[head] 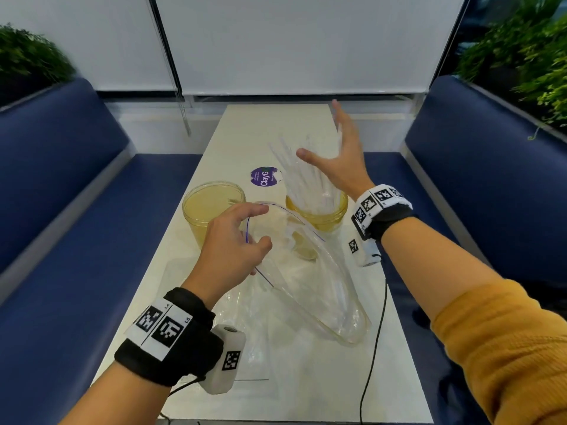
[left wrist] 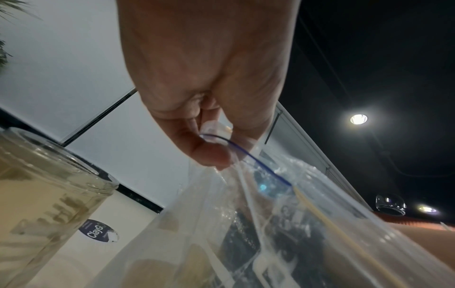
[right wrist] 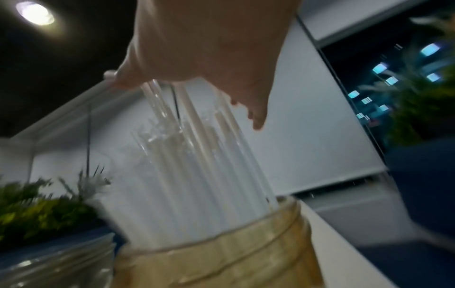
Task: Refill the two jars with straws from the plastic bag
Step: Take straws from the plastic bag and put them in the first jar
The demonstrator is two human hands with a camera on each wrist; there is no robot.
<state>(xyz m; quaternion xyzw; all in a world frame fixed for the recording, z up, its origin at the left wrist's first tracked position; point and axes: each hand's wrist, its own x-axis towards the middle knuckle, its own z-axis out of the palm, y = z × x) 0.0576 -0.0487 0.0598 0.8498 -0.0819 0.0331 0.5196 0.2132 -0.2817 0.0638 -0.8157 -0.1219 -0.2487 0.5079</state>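
Two yellowish clear jars stand mid-table. The right jar (head: pixel 319 214) (right wrist: pixel 221 261) holds a bundle of white straws (head: pixel 302 173) (right wrist: pixel 197 165) that lean out of its mouth. My right hand (head: pixel 337 161) (right wrist: pixel 209 58) hovers over the straws with fingers spread and straight, gripping nothing. The left jar (head: pixel 211 210) (left wrist: pixel 41 194) holds no straws. My left hand (head: pixel 233 240) (left wrist: pixel 206 97) pinches the blue-edged rim of the clear plastic bag (head: pixel 306 280) (left wrist: pixel 270 233), which lies open in front of the jars with a few straws still inside.
The narrow white table (head: pixel 251 133) bears a purple round sticker (head: pixel 264 177) behind the jars. More crumpled clear plastic (head: pixel 260 332) lies under the bag. Blue bench seats (head: pixel 76 225) flank the table, with plants behind them. A black cable (head: pixel 374 348) runs along the table's right edge.
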